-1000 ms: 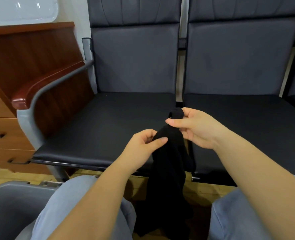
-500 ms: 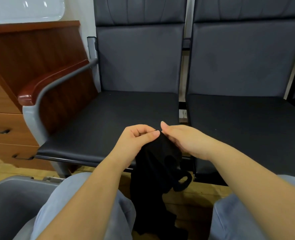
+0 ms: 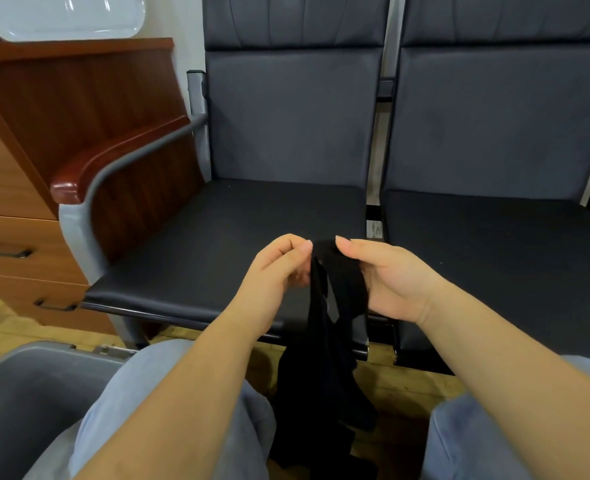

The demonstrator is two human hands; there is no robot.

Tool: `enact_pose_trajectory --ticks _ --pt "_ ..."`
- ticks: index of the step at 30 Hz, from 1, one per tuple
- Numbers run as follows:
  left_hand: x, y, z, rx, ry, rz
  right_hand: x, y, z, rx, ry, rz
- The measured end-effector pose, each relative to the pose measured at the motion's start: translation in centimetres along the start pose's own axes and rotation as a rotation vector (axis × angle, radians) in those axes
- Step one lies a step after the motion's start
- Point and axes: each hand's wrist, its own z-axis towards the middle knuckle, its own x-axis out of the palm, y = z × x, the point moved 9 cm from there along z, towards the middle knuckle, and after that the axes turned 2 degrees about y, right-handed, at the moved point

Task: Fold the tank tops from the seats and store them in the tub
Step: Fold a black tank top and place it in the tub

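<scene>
Dark padded seats point(image 3: 252, 230) fill the far side of the view, both seat pans bare where they show. The black tank top point(image 3: 324, 358) hangs between your knees, its long axis running near-vertical from your hands down toward the wooden floor point(image 3: 408, 386). Your left hand point(image 3: 276, 271) pinches the top edge of the fabric between thumb and curled fingers. Your right hand point(image 3: 387, 278), just beside it, holds the same bunched top edge, a strap looped across the palm. Both hands sit at the upper end, so the whole body of the garment lies below and nearer you. The grey tub point(image 3: 34, 386) stands at near left, beside your left knee; the left hand is the closer one to it.
</scene>
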Motion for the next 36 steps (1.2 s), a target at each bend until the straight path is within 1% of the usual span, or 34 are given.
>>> enact_pose_trajectory --ticks 2,3,6,11,16,19,23,26,28,30,34,36 --pt "0.5 -0.3 -0.2 0.006 0.066 -0.021 -0.2 0.2 0.0 -0.021 -0.012 0.039" --pt "0.7 -0.4 -0.3 0.001 0.078 0.015 -0.2 0.3 0.0 -0.032 -0.014 0.056" --pt "0.9 -0.1 -0.5 -0.058 0.035 0.225 -0.1 0.5 -0.1 -0.054 0.001 0.08" --pt "-0.4 0.7 -0.4 -0.112 -0.028 0.455 -0.4 1.2 -0.2 -0.075 -0.017 0.184" --pt "-2.6 2.3 -0.5 -0.232 -0.006 0.774 -1.8 2.2 -0.2 -0.113 -0.041 0.374" --pt "-3.4 2.8 -0.8 -0.314 0.036 0.956 -2.4 3.1 -0.8 -0.158 -0.043 0.374" --pt "-4.5 2.9 -1.5 -0.381 0.046 1.161 -2.4 3.7 -2.5 -0.186 -0.063 0.357" --pt "-5.3 3.1 -2.3 -0.436 0.024 1.197 -1.6 5.0 -3.9 -0.183 -0.105 0.297" --pt "-6.1 2.2 -2.6 -0.459 -0.021 1.191 -0.8 6.6 -4.9 -0.191 -0.134 0.192" --pt "-7.2 0.4 -2.7 -0.457 -0.08 1.217 -0.1 8.4 -5.9 -0.222 -0.157 0.124" --pt "-8.6 -4.6 -2.8 -0.422 -0.182 1.317 1.1 11.6 -7.7 -0.274 -0.202 0.085" --pt "-8.9 -6.7 -3.1 -0.415 -0.229 1.237 1.6 13.1 -8.5 -0.289 -0.213 0.056"
